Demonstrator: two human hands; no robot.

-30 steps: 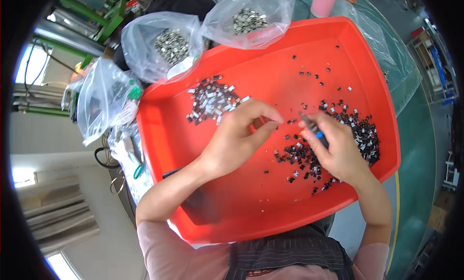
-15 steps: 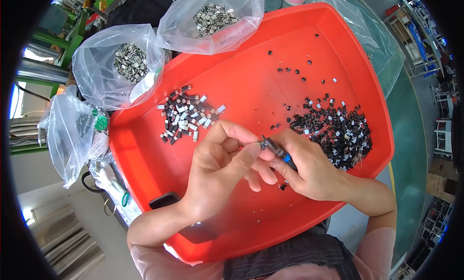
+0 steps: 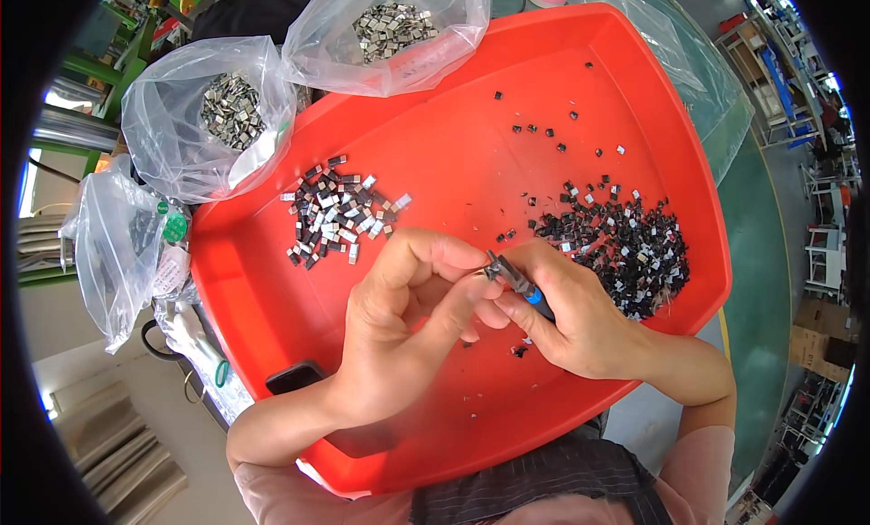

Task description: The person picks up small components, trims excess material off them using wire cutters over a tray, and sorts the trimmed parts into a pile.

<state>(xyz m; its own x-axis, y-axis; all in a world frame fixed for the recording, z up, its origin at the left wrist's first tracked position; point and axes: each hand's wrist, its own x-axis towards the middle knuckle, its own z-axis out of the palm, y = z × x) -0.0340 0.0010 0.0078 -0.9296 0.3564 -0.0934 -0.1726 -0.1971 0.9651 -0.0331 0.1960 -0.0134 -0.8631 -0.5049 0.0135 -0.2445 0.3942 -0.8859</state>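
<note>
Fingers [image 3: 450, 309] of the left hand [image 3: 385, 330], narrowly closed, pinch what seems a small, mostly hidden piece [image 3: 489, 272] at the tip of the blue-banded tool [image 3: 533, 295] gripped in the right hand [image 3: 584, 326] above the red tray [image 3: 444, 144], where a slack pinch could let the piece drop.

pale pink left sleeve [image 3: 288, 494] at seven o'clock, matching right sleeve [image 3: 710, 454] at four, both short; dark apron [image 3: 544, 477] at five, thin stripes.
</note>
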